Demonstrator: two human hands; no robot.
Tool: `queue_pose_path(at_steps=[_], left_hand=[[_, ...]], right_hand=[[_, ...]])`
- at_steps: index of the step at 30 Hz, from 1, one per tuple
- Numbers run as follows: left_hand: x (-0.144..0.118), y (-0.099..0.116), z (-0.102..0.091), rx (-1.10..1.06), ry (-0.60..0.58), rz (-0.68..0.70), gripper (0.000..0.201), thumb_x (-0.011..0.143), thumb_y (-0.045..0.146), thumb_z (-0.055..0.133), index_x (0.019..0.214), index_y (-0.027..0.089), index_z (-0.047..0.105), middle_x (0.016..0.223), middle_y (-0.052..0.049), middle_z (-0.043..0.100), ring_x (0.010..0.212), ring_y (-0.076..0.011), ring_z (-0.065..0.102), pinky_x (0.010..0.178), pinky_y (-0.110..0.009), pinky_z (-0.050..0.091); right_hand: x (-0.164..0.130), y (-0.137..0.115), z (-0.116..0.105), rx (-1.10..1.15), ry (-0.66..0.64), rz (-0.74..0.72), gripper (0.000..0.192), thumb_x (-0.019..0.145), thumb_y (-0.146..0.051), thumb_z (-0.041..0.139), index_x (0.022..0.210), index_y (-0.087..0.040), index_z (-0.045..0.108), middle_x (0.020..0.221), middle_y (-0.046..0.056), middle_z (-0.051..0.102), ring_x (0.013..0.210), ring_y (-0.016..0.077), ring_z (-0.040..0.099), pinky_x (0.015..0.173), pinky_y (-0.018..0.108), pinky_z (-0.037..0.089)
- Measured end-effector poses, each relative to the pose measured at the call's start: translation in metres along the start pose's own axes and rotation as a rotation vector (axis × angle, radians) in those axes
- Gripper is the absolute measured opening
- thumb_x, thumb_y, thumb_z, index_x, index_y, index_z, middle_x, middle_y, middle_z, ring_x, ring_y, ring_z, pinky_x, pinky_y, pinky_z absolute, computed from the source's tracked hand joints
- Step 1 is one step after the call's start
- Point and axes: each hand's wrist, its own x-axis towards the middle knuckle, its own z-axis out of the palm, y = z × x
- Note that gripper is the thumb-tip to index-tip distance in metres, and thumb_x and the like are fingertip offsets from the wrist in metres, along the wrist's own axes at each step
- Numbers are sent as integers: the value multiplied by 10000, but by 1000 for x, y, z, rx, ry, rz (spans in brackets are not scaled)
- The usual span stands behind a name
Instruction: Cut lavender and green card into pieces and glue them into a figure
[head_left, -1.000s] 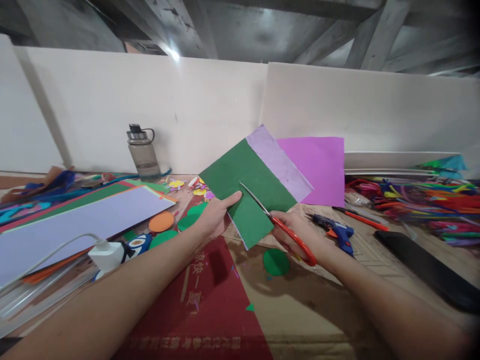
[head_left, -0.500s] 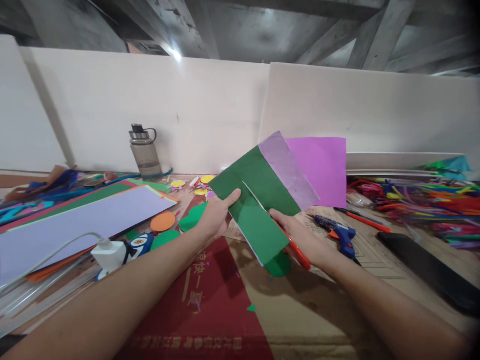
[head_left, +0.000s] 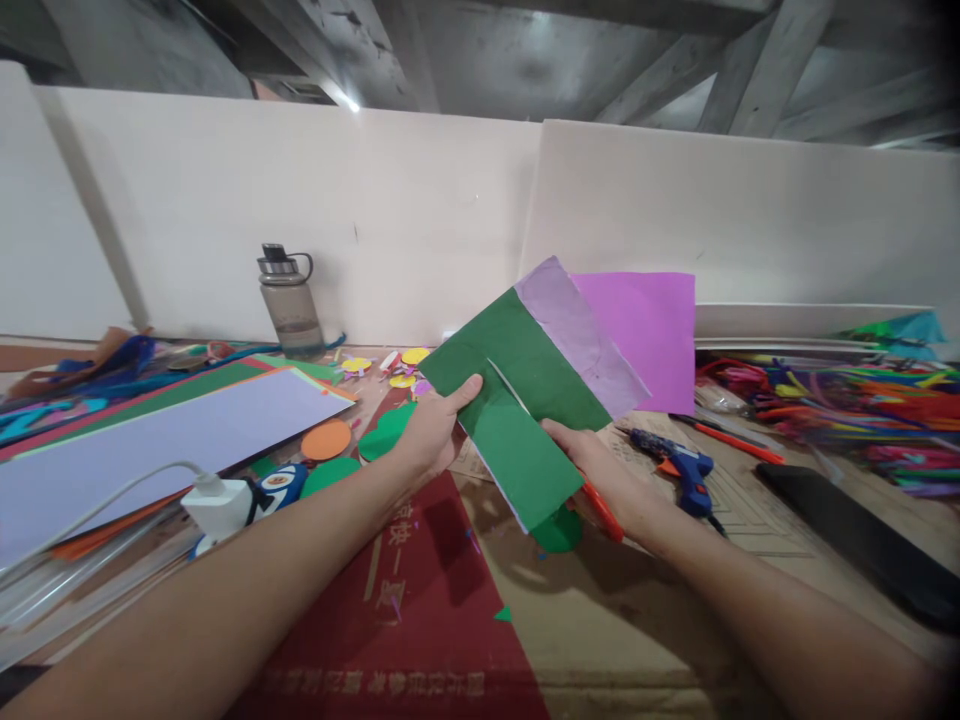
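Mid-cut through a green sheet (head_left: pixel 525 400) held up above the cardboard-covered table (head_left: pixel 637 620), in front of the white wall, with a pale purple strip (head_left: pixel 577 335) along its far edge. Left hand (head_left: pixel 431 430) clamped on the sheet's near-left edge, thumb lying flat across the green face, fingers behind and out of sight. Right hand (head_left: pixel 600 470) closed around the red handles of the scissors (head_left: pixel 600 505), just below the sheet's right edge. A slit visible from the lower right edge toward the middle, the lower flap sagging forward over the blades. Judged as the middle of a straight cut; by that judgement, the next snip calls for opening the blades, sliding them further along the slit and keeping the sheet taut with the left grip so the line stays true. Blades almost wholly hidden behind the drooping flap, so open or closed cannot be told. A green paper disc (head_left: pixel 559 530) on the table partly covered by the flap. Blue glue gun (head_left: pixel 679 468) near the right wrist, a water bottle (head_left: pixel 289 305) by the wall, a big lilac sheet (head_left: pixel 165 440) far left, a charger (head_left: pixel 214 505) cut by the left forearm. Printed characters on the red sheet (head_left: pixel 420 600) too blurred to read.
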Motion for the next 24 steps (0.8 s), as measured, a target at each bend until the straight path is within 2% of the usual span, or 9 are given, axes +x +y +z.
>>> queue_pose_path(at_steps=[6,9,13,18,24], left_hand=[[-1,-1,0,8,0,-20,412,701,225,802,1082,149,665,1019,-92,749,966,-234,707,945,-410,561],[2,2,0,-5,15,-18,404,703,249,800,1072,147,670,959,-79,755,897,-221,718,919,-397,572],[8,6,-4,-17,54,70,393,683,239,816,1040,153,675,963,-65,755,842,-197,721,900,-376,577],[6,2,-5,45,-33,-27,345,684,226,815,989,118,694,959,-102,756,773,-208,718,840,-395,597],[0,1,0,36,-52,-29,306,694,222,804,965,131,698,935,-96,758,748,-215,717,812,-410,604]], right_hand=[[-1,-5,1,-127,54,-6,126,733,-201,551,824,-199,639,743,6,698,706,203,616,604,260,430],[-2,-8,1,-97,58,17,113,733,-197,546,797,-204,639,742,14,686,728,212,617,611,266,431],[-4,-9,1,-31,22,6,73,743,-234,582,809,-211,606,762,10,671,724,201,601,583,254,420],[-6,-9,-1,-36,4,-23,116,804,-263,537,896,-212,586,888,10,698,834,204,611,697,262,453],[-4,-8,-1,-126,34,-33,97,813,-282,544,852,-198,573,845,7,692,784,181,599,660,245,425]])
